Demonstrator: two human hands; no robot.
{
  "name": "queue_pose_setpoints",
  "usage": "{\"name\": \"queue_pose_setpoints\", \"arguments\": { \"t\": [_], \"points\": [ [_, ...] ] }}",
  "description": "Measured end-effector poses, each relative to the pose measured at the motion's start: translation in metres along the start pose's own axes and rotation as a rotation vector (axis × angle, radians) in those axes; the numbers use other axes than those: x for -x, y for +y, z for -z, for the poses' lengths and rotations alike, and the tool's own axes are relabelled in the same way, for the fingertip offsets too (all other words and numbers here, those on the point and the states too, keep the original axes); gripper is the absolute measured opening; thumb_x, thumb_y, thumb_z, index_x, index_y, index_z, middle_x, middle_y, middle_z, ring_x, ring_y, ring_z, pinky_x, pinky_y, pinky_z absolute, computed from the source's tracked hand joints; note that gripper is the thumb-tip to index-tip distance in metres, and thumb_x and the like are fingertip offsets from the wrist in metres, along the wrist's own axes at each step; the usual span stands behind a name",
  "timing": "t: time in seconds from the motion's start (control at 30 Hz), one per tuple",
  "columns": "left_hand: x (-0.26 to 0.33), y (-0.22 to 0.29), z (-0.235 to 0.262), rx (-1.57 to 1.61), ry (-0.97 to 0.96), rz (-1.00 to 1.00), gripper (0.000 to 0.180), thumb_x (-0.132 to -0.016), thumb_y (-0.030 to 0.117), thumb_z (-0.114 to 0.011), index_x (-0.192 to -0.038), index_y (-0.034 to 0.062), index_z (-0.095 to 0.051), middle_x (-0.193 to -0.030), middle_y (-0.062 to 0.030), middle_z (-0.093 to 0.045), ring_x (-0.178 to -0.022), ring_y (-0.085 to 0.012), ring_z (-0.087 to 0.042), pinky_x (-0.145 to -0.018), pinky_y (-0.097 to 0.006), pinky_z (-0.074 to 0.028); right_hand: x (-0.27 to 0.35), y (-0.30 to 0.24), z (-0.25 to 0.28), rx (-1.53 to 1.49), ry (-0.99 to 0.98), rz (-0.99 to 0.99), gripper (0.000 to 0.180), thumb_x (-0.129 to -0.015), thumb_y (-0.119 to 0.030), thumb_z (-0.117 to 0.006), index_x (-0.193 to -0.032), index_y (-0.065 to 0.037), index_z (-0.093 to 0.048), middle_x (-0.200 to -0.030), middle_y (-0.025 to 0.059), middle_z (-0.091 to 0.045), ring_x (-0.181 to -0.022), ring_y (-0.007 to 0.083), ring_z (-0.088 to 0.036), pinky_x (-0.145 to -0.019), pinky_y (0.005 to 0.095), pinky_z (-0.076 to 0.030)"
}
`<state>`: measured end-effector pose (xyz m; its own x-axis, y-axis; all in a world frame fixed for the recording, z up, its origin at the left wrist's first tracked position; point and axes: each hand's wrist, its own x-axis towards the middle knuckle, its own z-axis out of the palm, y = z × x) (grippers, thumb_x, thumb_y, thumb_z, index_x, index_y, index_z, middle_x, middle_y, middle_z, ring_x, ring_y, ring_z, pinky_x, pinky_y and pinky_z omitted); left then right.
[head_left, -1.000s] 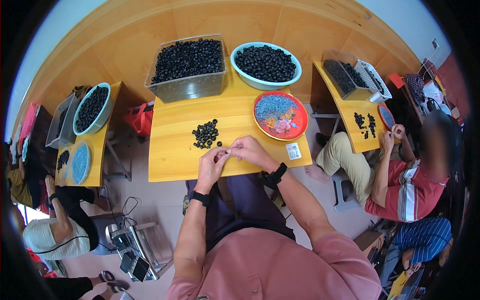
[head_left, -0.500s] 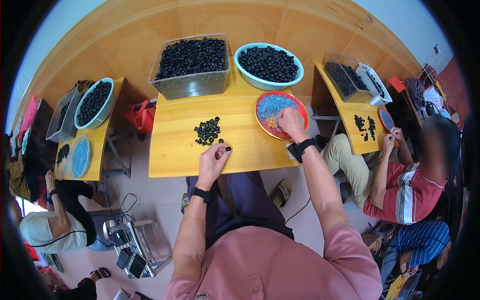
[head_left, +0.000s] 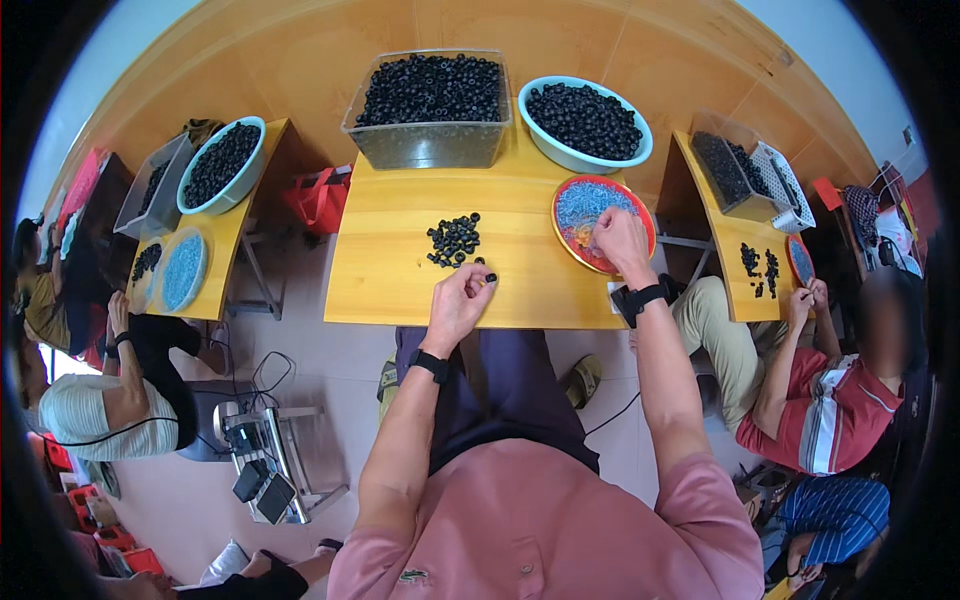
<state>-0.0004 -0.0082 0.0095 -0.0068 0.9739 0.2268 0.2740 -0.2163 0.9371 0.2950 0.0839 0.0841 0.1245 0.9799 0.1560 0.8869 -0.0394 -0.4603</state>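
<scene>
My left hand [head_left: 458,303] is closed in a pinch on a small black ring-shaped part [head_left: 491,278] at the table's near edge. Just beyond it lies a loose pile of similar black parts [head_left: 455,238]. My right hand [head_left: 622,240] is over a round red dish [head_left: 566,247] with a yellow rim, its fingers drawn together. Many tiny blue pieces [head_left: 588,202] fill the far side of the dish; a few orange ones show near the fingers. Whatever the right fingers pinch is hidden.
A clear plastic bin [head_left: 430,145] and a light-blue basin [head_left: 570,152], both heaped with black parts, stand at the back of the yellow table [head_left: 385,280]. A co-worker [head_left: 830,400] sits at a table on the right, another person [head_left: 90,410] on the left.
The whole view has shifted, so the table appears further right and higher. My left hand still pinches the black part; my right hand stays at the red dish.
</scene>
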Motion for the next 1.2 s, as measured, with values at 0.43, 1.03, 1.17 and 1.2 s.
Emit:
{"name": "queue_pose_setpoints", "arguments": {
  "t": [0.43,1.03,1.17,1.2],
  "points": [
    [-0.001,0.006,0.0,-0.02,0.003,-0.028,0.018,-0.087,0.01,-0.075,-0.101,0.0006,-0.068,-0.071,-0.0036,-0.063,-0.06,-0.0089,-0.055,-0.059,-0.026,-0.048,0.009,0.002,-0.007,-0.746,0.037,-0.153,0.013,-0.088,0.0,-0.06,-0.098,0.004,-0.068,-0.073,0.0089,-0.07,-0.058,0.014,-0.067,-0.05,0.0271,-0.055],
    [-0.001,0.007,0.0,-0.038,-0.004,0.03,0.019,-0.088,0.009,-0.075,-0.103,-0.0005,-0.068,-0.075,-0.0007,-0.065,-0.067,-0.0056,-0.058,-0.064,-0.023,-0.05,0.082,-0.071,-0.097,-0.725,-0.144,0.226,0.019,-0.089,-0.011,-0.07,-0.1,0.004,-0.07,-0.087,0.0189,-0.074,-0.077,0.0231,-0.075,-0.07,0.0329,-0.058],
    [-0.004,0.002,-0.004,0.074,0.106,0.059,0.018,-0.09,0.006,-0.073,-0.105,-0.0014,-0.067,-0.081,-0.0039,-0.069,-0.07,-0.0077,-0.061,-0.068,-0.025,-0.052,0.088,-0.08,-0.108,-0.75,-0.09,0.27,0.015,-0.091,-0.01,-0.068,-0.099,0.003,-0.07,-0.088,0.0173,-0.074,-0.073,0.0234,-0.074,-0.068,0.0333,-0.057],
    [-0.004,-0.002,-0.004,0.136,0.147,0.067,0.018,-0.09,0.007,-0.072,-0.105,-0.0017,-0.068,-0.08,-0.006,-0.07,-0.069,-0.0091,-0.062,-0.067,-0.026,-0.053,0.09,-0.082,-0.111,-0.753,-0.093,0.271,0.015,-0.091,-0.01,-0.068,-0.099,0.003,-0.07,-0.088,0.0173,-0.074,-0.073,0.0234,-0.074,-0.068,0.0333,-0.057]
  ]
}}
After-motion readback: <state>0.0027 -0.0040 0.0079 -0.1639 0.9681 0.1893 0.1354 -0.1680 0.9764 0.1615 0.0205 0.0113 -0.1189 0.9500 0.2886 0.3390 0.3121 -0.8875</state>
